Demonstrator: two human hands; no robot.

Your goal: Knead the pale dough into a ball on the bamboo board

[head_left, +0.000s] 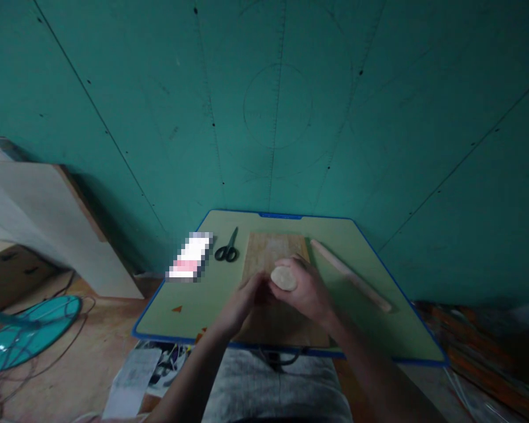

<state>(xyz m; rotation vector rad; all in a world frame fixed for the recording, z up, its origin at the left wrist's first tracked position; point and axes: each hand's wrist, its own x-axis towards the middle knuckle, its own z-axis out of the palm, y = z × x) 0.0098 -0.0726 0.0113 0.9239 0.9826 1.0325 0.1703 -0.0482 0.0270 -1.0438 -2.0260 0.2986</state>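
**Dough ball cupped above the board, with little margin on the near side**

Teal panelling filled the upper half of the frame, and below it a small green tabletop (370, 329) with a blue rim sat at centre. On the tabletop lay a wooden board (275, 249), and above the board's middle both hands met around 1 pale ball of dough (284, 278).

The right hand (306, 291) cupped the dough from the right, its fingers curled closed about it. The left hand (242, 302) pressed in from the left, fingers bent toward the ball; whether they actually gripped it or only steadied it could not be told, since the dim light blurred the contact.

A rolling pin (350, 275) lay diagonally to the right of the board, well clear of the hands. Scissors (228, 249) rested at upper left of the board, beside a pixelated flat item (189, 257).

The likeliest slip seemed to be the dough escaping between the 2 palms: soft dough tends to stick to one hand and tear, or squeeze out toward the near edge, where the lap (273, 388) and floor clutter lay just below. A careless sweep of the right forearm could also have nudged the rolling pin, which being round would probably roll off the tabletop's right rim. Poor lighting would have made either harder to catch.
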